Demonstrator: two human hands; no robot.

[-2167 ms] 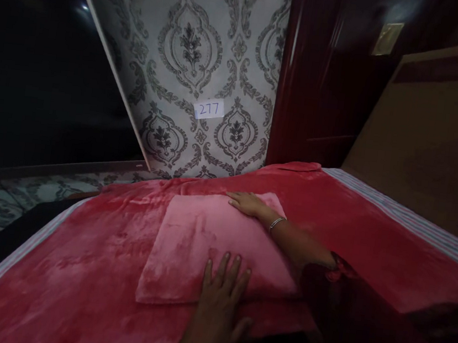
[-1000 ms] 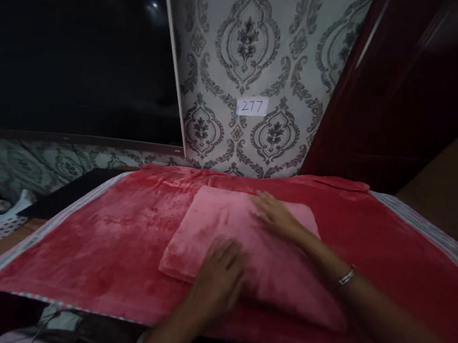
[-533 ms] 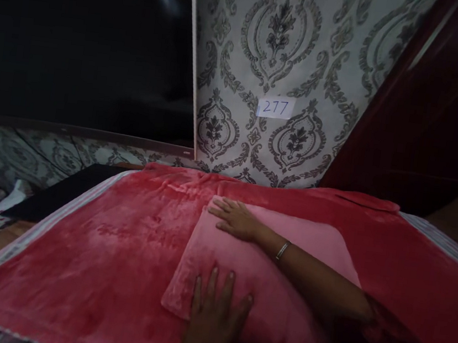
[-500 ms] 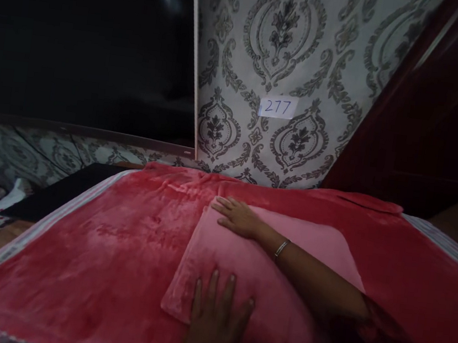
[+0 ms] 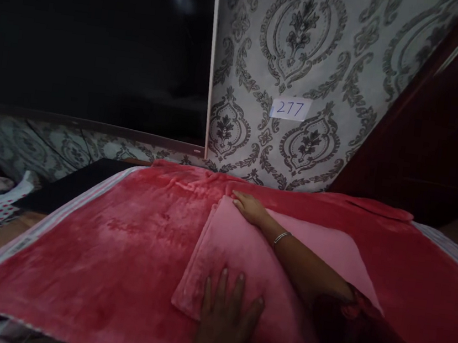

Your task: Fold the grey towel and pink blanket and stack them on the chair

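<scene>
Hands lie flat and spread on a folded pink cloth (image 5: 252, 252), gripping nothing. The left hand (image 5: 227, 319) presses palm-down on the near edge of the cloth, fingers fanned wide. The right hand (image 5: 251, 209), a bracelet (image 5: 281, 237) on its wrist, rests open on the far left corner. The cloth sits on a red blanket (image 5: 119, 247) spread over the bed. Behind stands a patterned wall (image 5: 329, 67) with a small paper label (image 5: 290, 108) reading 277.
</scene>
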